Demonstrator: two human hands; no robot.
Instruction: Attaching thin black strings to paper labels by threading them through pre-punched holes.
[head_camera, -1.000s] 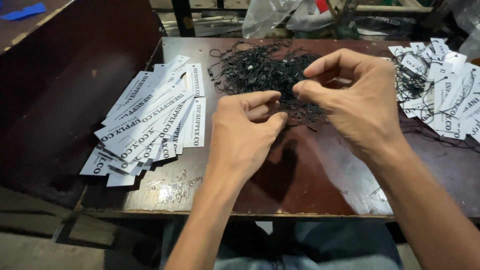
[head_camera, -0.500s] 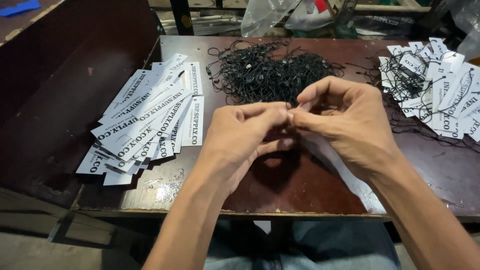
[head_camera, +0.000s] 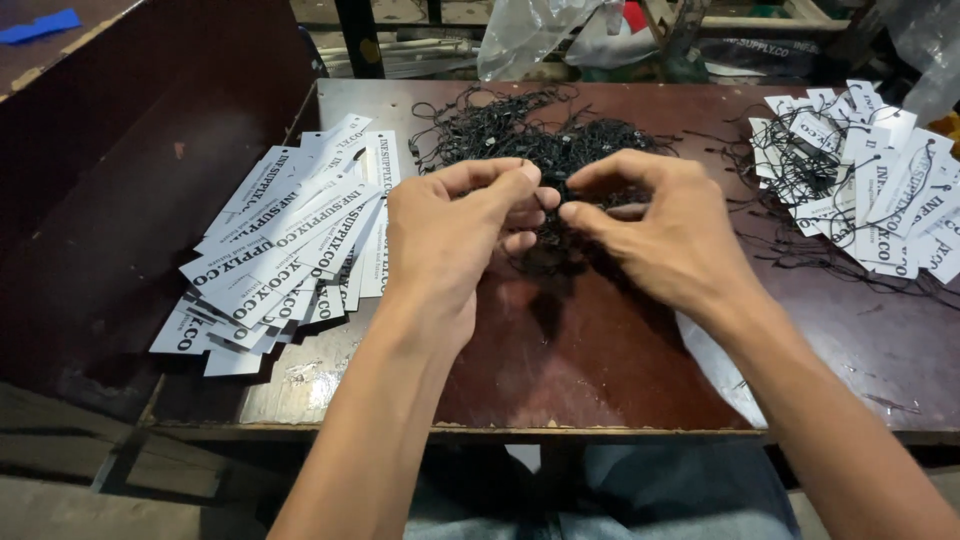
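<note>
Above the middle of the dark red-brown table, the two hands are brought together, fingertip to fingertip. The left hand is closed in a pinch, thumb and forefinger pressed on a thin black string; the right hand is likewise pinched on the same string, its other fingers loosely curled. How firmly the string is held cannot be told, as it is mostly hidden between the fingertips.

A second ago the hands were held apart, the right one raised higher over the heap; half a second ago they were drawn closer. Now they are met low, just in front of the pile of black strings, and a single strand appears to have been separated from the tangle. It is judged from this that one string has been picked out and is being straightened or worked between the fingers.

To the left, a fanned stack of white paper tags is laid near the table edge, untouched and well apart from the left hand. At the far right, a second heap of white tags with strings already attached is spread out. Behind the table, a clear plastic bag is seen.
</note>
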